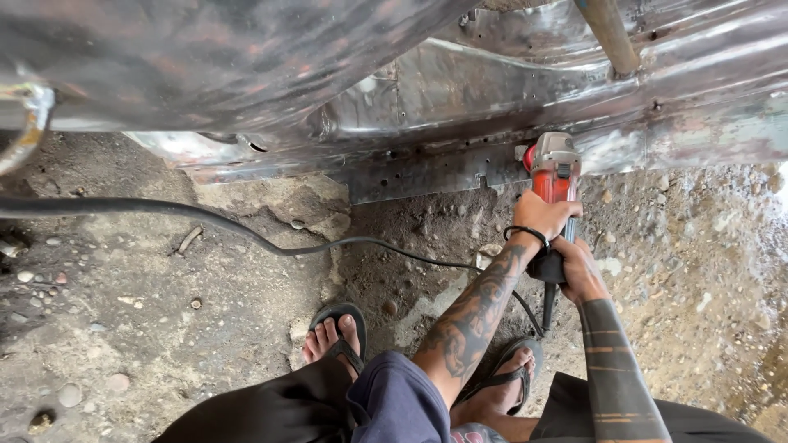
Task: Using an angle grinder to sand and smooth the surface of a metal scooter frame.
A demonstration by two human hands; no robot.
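Both hands (562, 242) on red, grey-headed grinder (553, 168)

Our left hand (543, 215) wrapped over the red angle grinder (552, 168), our right hand (577, 271) gripping its black rear handle, grinder head against the bare metal car sill (427, 168) (scuffed, unpainted), black cable (205, 217) trailing across the dirt ground (164, 328), sandalled feet below.

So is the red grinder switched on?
Cannot tell. Both hands hold the red grinder against the metal panel, but no sparks show.
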